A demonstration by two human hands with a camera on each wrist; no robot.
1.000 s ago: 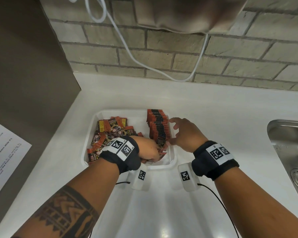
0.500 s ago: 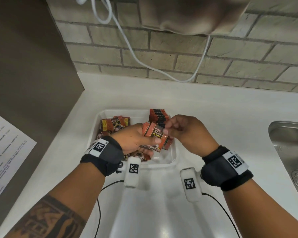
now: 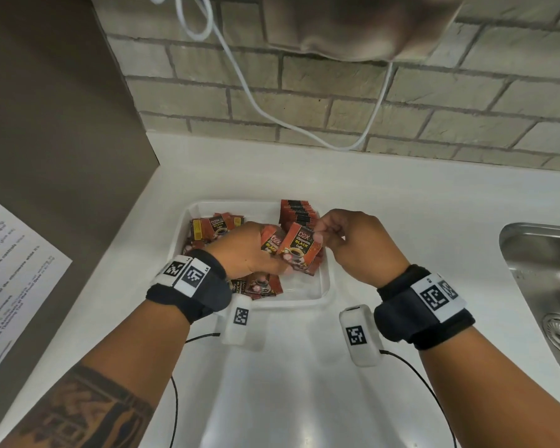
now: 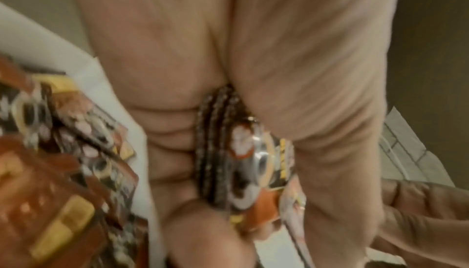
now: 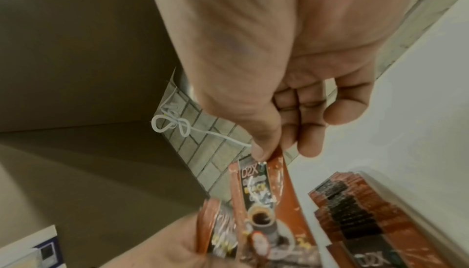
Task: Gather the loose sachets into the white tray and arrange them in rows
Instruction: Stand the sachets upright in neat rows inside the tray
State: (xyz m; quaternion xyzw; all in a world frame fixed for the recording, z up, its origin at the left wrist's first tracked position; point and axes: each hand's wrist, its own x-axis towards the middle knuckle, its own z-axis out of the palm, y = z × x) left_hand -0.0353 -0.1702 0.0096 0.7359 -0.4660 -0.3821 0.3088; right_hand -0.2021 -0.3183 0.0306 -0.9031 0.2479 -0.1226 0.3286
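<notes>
A white tray (image 3: pixel 324 287) sits on the counter with red-and-black coffee sachets in it. A neat upright row of sachets (image 3: pixel 296 212) (image 5: pixel 355 210) stands along its right side, and a loose heap (image 3: pixel 212 229) (image 4: pixel 63 162) fills the left. My left hand (image 3: pixel 251 250) grips a small bunch of sachets (image 4: pixel 236 152) (image 3: pixel 270 242) above the tray. My right hand (image 3: pixel 343 236) pinches the top edge of one sachet (image 3: pixel 299 247) (image 5: pixel 259 192) at the front of that bunch, thumb and forefinger together, other fingers curled.
A steel sink (image 3: pixel 550 286) lies to the right. A brick wall (image 3: pixel 337 101) with a hanging white cable (image 3: pixel 256 105) runs behind. A brown panel (image 3: pixel 52 124) and a printed sheet (image 3: pixel 10 270) stand to the left. Bare white counter (image 3: pixel 288 383) spreads in front of the tray.
My left hand lifted a bunch of sachets out of the tray's near corner. My right hand left the upright row and took hold of the front sachet of that bunch.
</notes>
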